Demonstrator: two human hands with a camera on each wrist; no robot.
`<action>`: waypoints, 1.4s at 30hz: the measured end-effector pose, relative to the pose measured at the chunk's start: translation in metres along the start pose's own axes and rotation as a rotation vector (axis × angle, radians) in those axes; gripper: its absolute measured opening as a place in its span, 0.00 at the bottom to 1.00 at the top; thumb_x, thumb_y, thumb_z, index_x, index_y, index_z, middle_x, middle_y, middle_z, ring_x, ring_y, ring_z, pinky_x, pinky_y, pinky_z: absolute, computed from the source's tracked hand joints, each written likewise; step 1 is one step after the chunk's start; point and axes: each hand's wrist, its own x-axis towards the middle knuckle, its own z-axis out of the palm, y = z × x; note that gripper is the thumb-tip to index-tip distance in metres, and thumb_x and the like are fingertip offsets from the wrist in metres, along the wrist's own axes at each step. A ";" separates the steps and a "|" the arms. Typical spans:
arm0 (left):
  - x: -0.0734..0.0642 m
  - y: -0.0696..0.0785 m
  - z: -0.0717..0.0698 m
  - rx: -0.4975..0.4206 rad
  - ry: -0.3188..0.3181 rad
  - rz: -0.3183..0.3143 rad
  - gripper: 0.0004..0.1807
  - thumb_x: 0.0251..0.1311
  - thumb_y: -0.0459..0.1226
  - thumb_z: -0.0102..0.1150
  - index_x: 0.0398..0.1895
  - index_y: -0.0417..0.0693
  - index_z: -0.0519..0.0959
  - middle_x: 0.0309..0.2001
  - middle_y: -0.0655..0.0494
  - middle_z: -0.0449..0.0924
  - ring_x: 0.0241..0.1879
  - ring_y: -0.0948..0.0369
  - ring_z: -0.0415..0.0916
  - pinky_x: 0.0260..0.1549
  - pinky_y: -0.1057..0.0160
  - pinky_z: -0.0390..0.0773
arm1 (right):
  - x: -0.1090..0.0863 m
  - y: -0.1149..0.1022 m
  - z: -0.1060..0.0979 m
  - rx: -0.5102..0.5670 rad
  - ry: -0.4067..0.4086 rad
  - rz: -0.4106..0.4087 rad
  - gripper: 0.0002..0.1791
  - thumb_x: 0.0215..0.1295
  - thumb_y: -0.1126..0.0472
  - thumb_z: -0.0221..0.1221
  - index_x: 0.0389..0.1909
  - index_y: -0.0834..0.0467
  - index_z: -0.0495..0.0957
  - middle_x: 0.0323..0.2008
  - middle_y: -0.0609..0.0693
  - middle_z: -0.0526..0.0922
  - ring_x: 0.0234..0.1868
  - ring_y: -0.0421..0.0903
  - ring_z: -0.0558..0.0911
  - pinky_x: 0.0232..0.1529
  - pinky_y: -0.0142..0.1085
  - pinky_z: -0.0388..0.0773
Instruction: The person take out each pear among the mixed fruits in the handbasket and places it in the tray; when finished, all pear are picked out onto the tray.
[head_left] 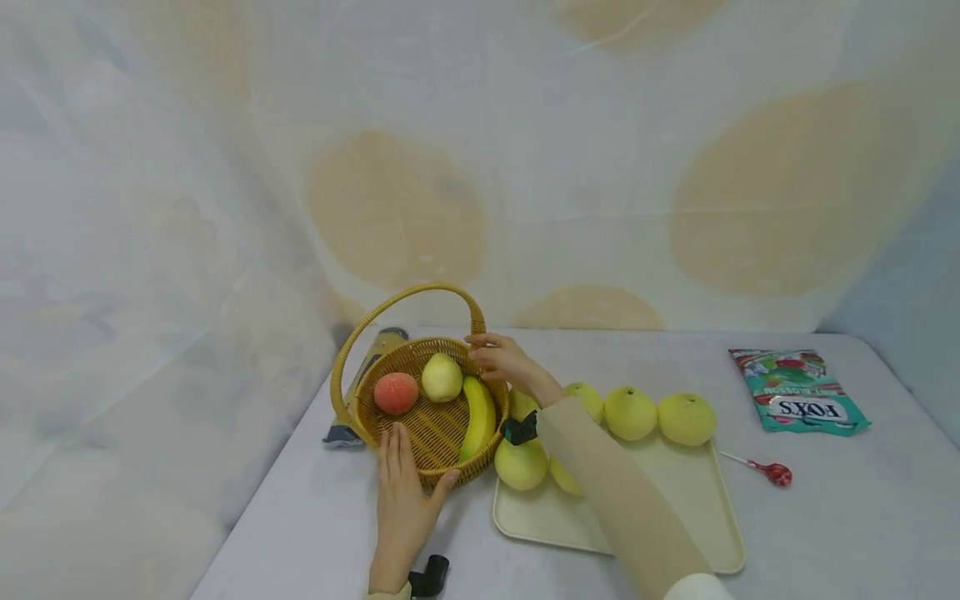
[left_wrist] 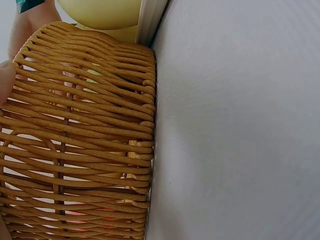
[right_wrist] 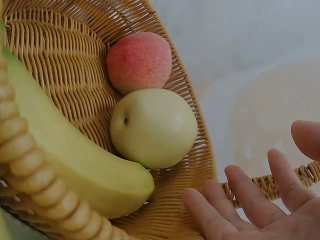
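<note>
A round wicker basket (head_left: 432,433) with a tall arched handle (head_left: 411,292) stands left of centre. Inside lie a red peach (right_wrist: 140,62), a pale yellow-green pear (right_wrist: 154,127) and a yellow banana (right_wrist: 75,165). My left hand (head_left: 402,504) rests at the near left rim, fingers straight over the edge and thumb spread along the front. Across the basket, my right hand (head_left: 513,364) is at the far right rim by the handle's base, its fingers extended and spread. In the left wrist view the woven side (left_wrist: 80,135) fills the left half.
A cream tray (head_left: 551,527) with several round yellow-green fruits (head_left: 687,419) sits right of the basket, partly behind my right sleeve. Farther right are a red lollipop (head_left: 777,475) and a teal FOX'S bag (head_left: 806,400). Behind the basket's left side lies a brown-and-dark packet (head_left: 344,435).
</note>
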 end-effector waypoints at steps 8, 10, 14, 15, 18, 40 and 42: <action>-0.001 0.002 0.005 0.013 0.010 0.019 0.60 0.53 0.59 0.64 0.75 0.33 0.45 0.74 0.32 0.49 0.75 0.38 0.42 0.67 0.37 0.55 | 0.008 0.005 0.005 -0.027 0.002 0.014 0.27 0.74 0.61 0.47 0.72 0.59 0.59 0.72 0.60 0.61 0.72 0.59 0.62 0.68 0.58 0.62; -0.001 0.003 0.007 0.016 0.014 0.029 0.60 0.52 0.59 0.64 0.75 0.33 0.45 0.74 0.33 0.50 0.74 0.38 0.43 0.67 0.37 0.55 | 0.011 0.007 0.005 -0.035 0.010 0.025 0.27 0.74 0.61 0.47 0.72 0.59 0.60 0.72 0.60 0.62 0.72 0.59 0.63 0.68 0.58 0.62; 0.000 0.004 0.009 0.014 0.030 0.046 0.59 0.52 0.59 0.64 0.75 0.33 0.45 0.74 0.33 0.50 0.74 0.38 0.44 0.67 0.37 0.56 | 0.017 0.008 0.007 -0.039 0.011 0.032 0.28 0.73 0.61 0.48 0.72 0.58 0.60 0.71 0.60 0.63 0.71 0.60 0.64 0.68 0.59 0.62; 0.000 0.004 0.010 0.011 0.032 0.048 0.59 0.53 0.59 0.64 0.76 0.33 0.45 0.74 0.33 0.50 0.74 0.38 0.44 0.67 0.37 0.56 | 0.019 0.008 0.008 -0.038 0.012 0.035 0.28 0.73 0.61 0.48 0.72 0.58 0.59 0.71 0.60 0.62 0.71 0.60 0.63 0.68 0.60 0.62; 0.001 0.004 0.010 0.014 0.029 0.050 0.59 0.53 0.59 0.63 0.76 0.34 0.45 0.74 0.33 0.50 0.74 0.38 0.44 0.67 0.37 0.57 | 0.023 0.009 0.009 -0.035 0.016 0.046 0.28 0.73 0.61 0.47 0.73 0.58 0.59 0.71 0.61 0.63 0.71 0.60 0.63 0.67 0.61 0.62; 0.002 0.000 0.004 0.037 0.041 0.024 0.59 0.52 0.60 0.64 0.75 0.33 0.47 0.74 0.34 0.52 0.74 0.39 0.45 0.67 0.38 0.57 | 0.052 0.011 0.045 -0.169 0.120 0.022 0.30 0.71 0.58 0.53 0.72 0.56 0.61 0.71 0.62 0.63 0.70 0.59 0.65 0.66 0.53 0.67; 0.000 -0.001 0.004 0.042 0.061 0.032 0.59 0.51 0.59 0.64 0.75 0.33 0.48 0.73 0.34 0.53 0.74 0.39 0.46 0.66 0.38 0.58 | 0.055 0.013 0.055 -0.240 0.142 0.007 0.31 0.70 0.59 0.54 0.72 0.57 0.60 0.70 0.62 0.64 0.70 0.60 0.65 0.65 0.52 0.68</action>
